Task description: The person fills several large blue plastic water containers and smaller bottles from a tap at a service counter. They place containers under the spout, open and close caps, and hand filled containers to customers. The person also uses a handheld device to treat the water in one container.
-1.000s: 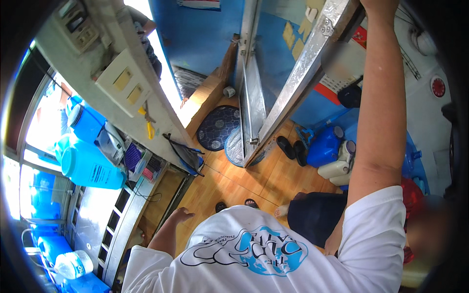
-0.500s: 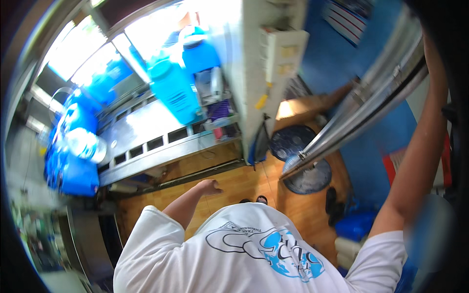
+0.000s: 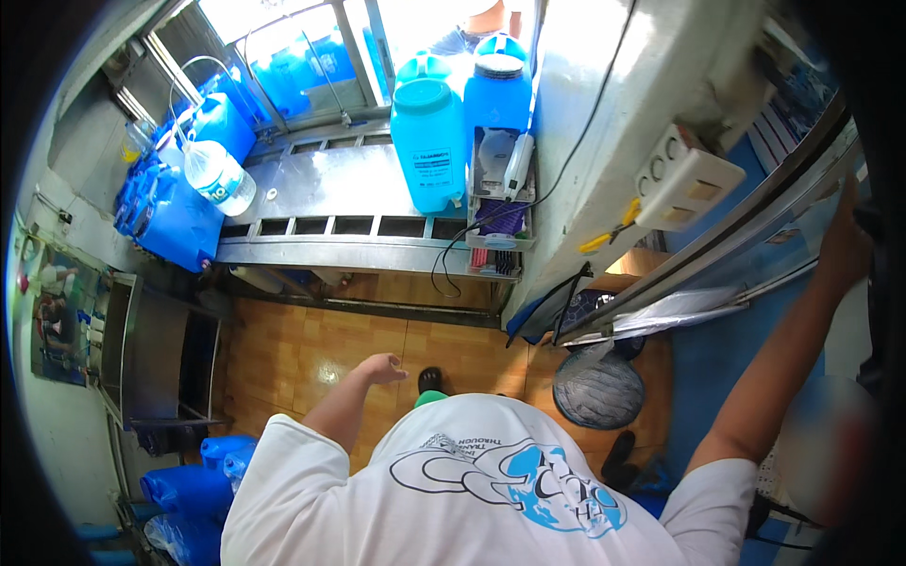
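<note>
At far right, reaching out with the right hand (image 3: 845,226) to the metal-framed door (image 3: 717,253); too dark there to tell whether gripping it or only touching it. Can see the door slanting from far right down toward the middle, with its low end just beside a round mat (image 3: 596,389). Holding the left hand (image 3: 382,368) out over the tan floor (image 3: 311,354), loosely half open and empty. Farther off to the left, can see a metal bench (image 3: 326,184) carrying a light-blue jug (image 3: 425,132) and, just right of it, a darker blue jug (image 3: 495,99). Toward its left end, can make out a tilted clear bottle (image 3: 219,179) beside blue containers (image 3: 175,222). Between bench and door, can see a white switch box (image 3: 687,179) on a pale post (image 3: 651,104).
</note>
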### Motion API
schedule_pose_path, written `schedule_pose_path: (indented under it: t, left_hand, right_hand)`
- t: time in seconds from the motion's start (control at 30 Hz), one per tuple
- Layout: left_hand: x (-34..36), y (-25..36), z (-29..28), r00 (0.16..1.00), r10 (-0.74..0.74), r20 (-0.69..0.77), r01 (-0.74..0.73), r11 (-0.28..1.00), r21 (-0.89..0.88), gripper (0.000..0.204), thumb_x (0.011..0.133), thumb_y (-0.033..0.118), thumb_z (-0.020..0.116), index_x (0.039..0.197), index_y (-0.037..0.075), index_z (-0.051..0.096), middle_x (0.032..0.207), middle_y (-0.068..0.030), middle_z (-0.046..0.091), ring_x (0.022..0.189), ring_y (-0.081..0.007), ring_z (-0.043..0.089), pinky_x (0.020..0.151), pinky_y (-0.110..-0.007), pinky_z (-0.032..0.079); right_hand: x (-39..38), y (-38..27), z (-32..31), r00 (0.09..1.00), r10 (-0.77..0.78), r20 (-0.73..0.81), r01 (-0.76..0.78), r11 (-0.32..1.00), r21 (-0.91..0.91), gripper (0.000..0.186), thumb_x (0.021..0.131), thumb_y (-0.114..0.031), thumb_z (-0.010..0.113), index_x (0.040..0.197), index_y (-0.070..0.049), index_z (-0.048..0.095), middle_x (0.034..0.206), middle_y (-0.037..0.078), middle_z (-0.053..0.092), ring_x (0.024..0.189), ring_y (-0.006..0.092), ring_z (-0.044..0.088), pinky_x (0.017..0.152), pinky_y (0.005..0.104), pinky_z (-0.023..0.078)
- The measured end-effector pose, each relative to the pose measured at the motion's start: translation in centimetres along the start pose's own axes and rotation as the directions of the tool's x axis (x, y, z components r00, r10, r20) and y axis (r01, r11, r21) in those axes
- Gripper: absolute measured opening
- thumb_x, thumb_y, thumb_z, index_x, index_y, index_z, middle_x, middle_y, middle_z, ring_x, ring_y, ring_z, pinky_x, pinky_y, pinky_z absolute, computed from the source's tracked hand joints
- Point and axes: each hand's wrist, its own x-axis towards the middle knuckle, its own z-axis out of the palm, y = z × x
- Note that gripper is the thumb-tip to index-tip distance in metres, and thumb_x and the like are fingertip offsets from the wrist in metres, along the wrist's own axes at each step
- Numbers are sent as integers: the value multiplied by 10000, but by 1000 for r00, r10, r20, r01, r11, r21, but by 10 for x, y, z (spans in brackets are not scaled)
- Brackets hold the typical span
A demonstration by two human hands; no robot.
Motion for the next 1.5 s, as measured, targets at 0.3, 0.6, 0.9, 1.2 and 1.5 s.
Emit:
schedule_pose_path:
  t: [0.3,0.6,0.9,1.2,1.5]
  left_hand:
    - [55,61,-192,624,318,-714,-499,865,-50,803,729,362,816,1359,27,448,1265,-185,564,1128,-284,576,950,-378,462]
    - [105,202,-429,280,486,-828,-669,717,194,1369,534,475,899,1491,-3,44,1363,-249,455,1283,-379,435,1051,-437,384]
    - [131,192,-451,420,533,-735,-715,693,94,1428,476,526,900,1509,86,17,1489,-216,270,1372,-386,277,1136,-440,277]
    - [123,141,-489,499,532,-684,-733,681,-5,1399,474,399,933,1507,67,51,1475,-229,311,1359,-378,320,1122,-423,297]
    - [95,119,-471,474,485,-735,-703,711,15,1305,492,341,925,1503,97,138,1443,-204,364,1324,-371,374,1106,-445,327]
  right_hand:
    - [-436,10,-59,403,127,906,-334,942,16,58,820,-101,578,791,-66,614,790,129,630,728,310,604,683,408,489]
    - [-552,-247,-149,-761,-138,634,-395,874,-284,270,873,-181,596,1073,-1,627,941,158,672,844,211,621,769,354,497]
    - [-395,-373,48,-351,-172,920,-825,521,-217,434,933,-174,556,1320,4,468,1147,132,623,1078,186,572,932,319,439]
    - [-335,-445,268,192,-101,976,-951,224,211,673,975,-464,469,1487,-93,239,1507,177,287,1378,320,307,1104,433,262]
    - [-354,-482,273,82,-356,931,-974,168,150,735,978,-395,468,1500,-21,108,1534,202,179,1412,319,204,1137,416,188]
